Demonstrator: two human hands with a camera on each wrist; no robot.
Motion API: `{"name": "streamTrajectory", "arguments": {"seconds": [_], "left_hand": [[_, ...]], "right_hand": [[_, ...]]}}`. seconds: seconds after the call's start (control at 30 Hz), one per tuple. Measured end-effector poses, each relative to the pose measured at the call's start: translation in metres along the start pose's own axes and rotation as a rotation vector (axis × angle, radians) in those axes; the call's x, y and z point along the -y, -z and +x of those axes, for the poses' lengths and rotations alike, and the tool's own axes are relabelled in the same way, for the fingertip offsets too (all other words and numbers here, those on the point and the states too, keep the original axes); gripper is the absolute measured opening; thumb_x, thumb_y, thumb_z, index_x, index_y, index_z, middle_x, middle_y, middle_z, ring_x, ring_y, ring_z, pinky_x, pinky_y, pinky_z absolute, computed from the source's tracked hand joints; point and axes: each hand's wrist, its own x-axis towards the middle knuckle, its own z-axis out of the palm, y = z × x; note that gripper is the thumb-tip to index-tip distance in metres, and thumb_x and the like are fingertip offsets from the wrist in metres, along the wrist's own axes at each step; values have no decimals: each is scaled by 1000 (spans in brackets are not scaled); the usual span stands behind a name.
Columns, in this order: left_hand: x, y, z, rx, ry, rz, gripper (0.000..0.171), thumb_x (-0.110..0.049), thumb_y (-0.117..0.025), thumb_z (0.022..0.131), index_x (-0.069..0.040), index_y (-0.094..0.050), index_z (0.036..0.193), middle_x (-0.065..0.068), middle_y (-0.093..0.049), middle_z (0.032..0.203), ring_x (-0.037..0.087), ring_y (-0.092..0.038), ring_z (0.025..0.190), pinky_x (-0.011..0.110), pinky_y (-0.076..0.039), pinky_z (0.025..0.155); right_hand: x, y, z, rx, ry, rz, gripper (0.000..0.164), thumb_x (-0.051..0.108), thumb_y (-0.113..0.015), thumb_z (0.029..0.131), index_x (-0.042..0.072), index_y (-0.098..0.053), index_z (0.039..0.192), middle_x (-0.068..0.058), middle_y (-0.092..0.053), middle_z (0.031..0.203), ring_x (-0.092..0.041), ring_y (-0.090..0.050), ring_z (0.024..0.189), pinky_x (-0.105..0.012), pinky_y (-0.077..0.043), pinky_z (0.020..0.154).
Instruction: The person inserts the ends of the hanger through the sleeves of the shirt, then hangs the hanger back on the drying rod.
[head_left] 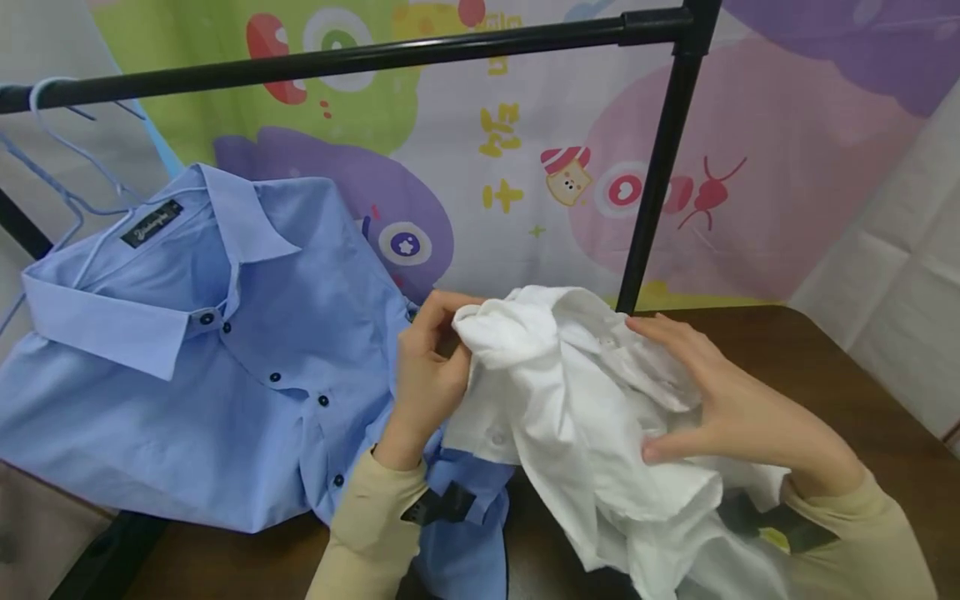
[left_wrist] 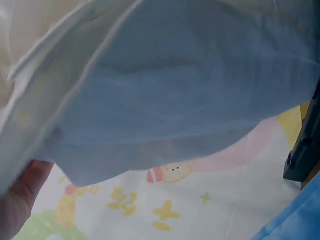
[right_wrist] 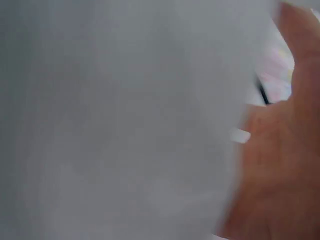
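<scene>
Over the desk [head_left: 828, 362], left of its far right corner, the left hand [head_left: 429, 375] has a pinching grip on a soft, crumpled white shirt [head_left: 573, 417]; the right hand [head_left: 738, 412] touches it, fingers outstretched. Only the head view shows the stiff, pointed collar [head_left: 251, 225] and round buttons [head_left: 275, 377] of the blue shirt [head_left: 187, 417].

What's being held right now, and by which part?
A white shirt: the left hand pinches a bunched fold at its upper left in the head view. The right hand is spread against the opposite side, with no clear grip.
</scene>
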Motion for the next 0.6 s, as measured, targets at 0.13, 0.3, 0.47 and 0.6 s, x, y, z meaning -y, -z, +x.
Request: {"name": "streamTrajectory", "arguments": {"seconds": [0.13, 0.3, 0.47, 0.6], "left_hand": [[-2, 3, 0, -20, 13, -20, 18, 18, -50, 77, 6, -55, 90, 19, -64, 89, 12, -61, 78, 23, -49, 66], [-5, 5, 0, -11, 71, -118, 16, 17, -51, 78, 9, -52, 92, 23, -62, 92, 14, -62, 83, 25, -50, 70], [-8, 7, 1, -19, 105, -151, 15, 16, -51, 79, 10, -52, 92, 11, -65, 93, 13, -62, 81, 25, -49, 69], [-9, 10, 1, -25, 136, -169, 15, 15, -52, 79, 10, -53, 94, -4, -65, 94, 14, -62, 80, 24, -49, 69]], "right_hand": [[-6, -20, 14, 39, -7, 7, 112, 43, -81, 61, 30, -8, 145, -5, -16, 146, -29, -21, 131, -61, -27, 94], [-13, -36, 24, 62, -43, 9, 103, 36, -75, 70, 18, -9, 146, -10, -23, 143, -30, -37, 124, -56, -34, 94], [-18, -46, 29, 70, -16, -34, 53, 24, -59, 85, 13, -36, 132, -5, -56, 117, -19, -59, 98, -36, -46, 80], [-18, -50, 30, 60, -1, 1, 8, 20, -54, 89, 23, -55, 96, 11, -60, 83, -4, -56, 75, -23, -45, 68]]}}
